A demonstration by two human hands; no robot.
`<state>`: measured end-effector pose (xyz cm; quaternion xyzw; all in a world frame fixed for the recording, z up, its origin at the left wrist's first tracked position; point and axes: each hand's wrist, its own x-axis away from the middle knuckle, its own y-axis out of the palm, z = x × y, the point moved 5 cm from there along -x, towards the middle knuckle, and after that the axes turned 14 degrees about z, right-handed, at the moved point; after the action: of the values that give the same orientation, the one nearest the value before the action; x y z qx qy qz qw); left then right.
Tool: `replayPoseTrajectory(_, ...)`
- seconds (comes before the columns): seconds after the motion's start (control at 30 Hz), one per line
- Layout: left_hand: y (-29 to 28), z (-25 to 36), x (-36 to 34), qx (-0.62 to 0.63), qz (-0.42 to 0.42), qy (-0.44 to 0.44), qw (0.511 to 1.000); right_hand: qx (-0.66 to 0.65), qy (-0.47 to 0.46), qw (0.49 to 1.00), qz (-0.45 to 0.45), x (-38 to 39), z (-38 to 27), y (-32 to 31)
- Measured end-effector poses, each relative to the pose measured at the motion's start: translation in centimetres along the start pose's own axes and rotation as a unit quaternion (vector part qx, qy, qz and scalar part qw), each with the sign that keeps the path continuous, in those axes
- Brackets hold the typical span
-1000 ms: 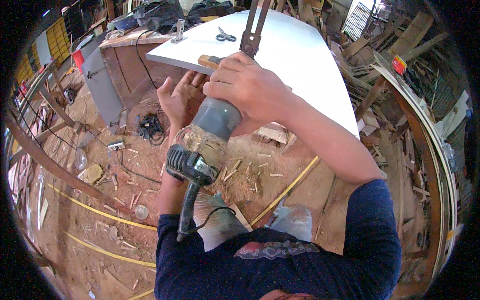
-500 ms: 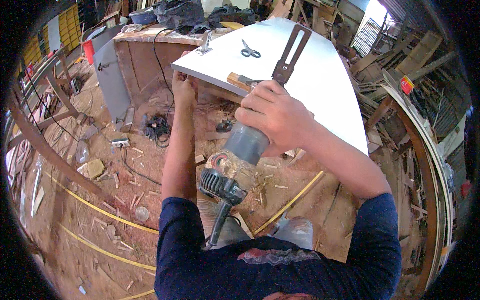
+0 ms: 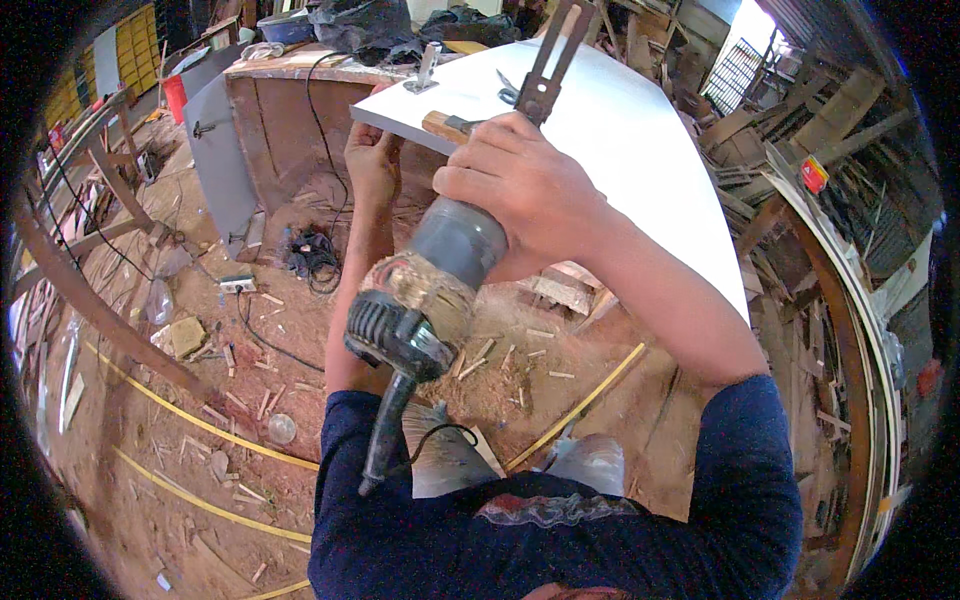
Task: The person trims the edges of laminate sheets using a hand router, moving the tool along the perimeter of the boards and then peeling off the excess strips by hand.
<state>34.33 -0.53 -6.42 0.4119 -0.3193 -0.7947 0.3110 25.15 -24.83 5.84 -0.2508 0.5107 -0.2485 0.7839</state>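
Observation:
My right hand (image 3: 515, 185) is closed around a grey power tool (image 3: 410, 310) with a dark slotted metal bracket (image 3: 550, 70), over the near edge of a white panel (image 3: 640, 150). The tool's worn, cord-fitted end points toward me. My left hand (image 3: 372, 160) is closed at the underside of the panel's left corner, its fingertips partly hidden. On the panel, a wooden-handled tool (image 3: 445, 125) lies at the near edge, partly behind my right hand; scissors (image 3: 508, 92) are partly hidden by the bracket, and a small metal fitting (image 3: 422, 85) stands near the corner.
A wooden workbench (image 3: 270, 130) stands behind, piled with black plastic and a blue basin (image 3: 285, 30). A curved wooden frame (image 3: 95, 300) stands at left. Wood offcuts (image 3: 800, 120) are heaped at right. A cable bundle (image 3: 310, 260), power strip (image 3: 237, 283) and scraps litter the floor.
Since a second ago, my left hand has gone from open fingers below the edge to the panel's corner. The tool in my right hand moved rightward, then back slightly up-left.

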Motion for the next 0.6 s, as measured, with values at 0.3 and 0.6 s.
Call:
replayPoseTrajectory(0.3, -0.3, 0.4, 0.1, -0.025, -0.015, 0.018, 0.999, 0.030, -0.053, 0.996, 0.069, -5.2, 2.5, 6.5)
replayPoseTrajectory(0.6, -0.3, -0.8, 0.3, -0.045, 0.021, -0.037, 0.998, 0.084, -0.067, 0.992, 0.064, -12.0, 4.8, 13.7)
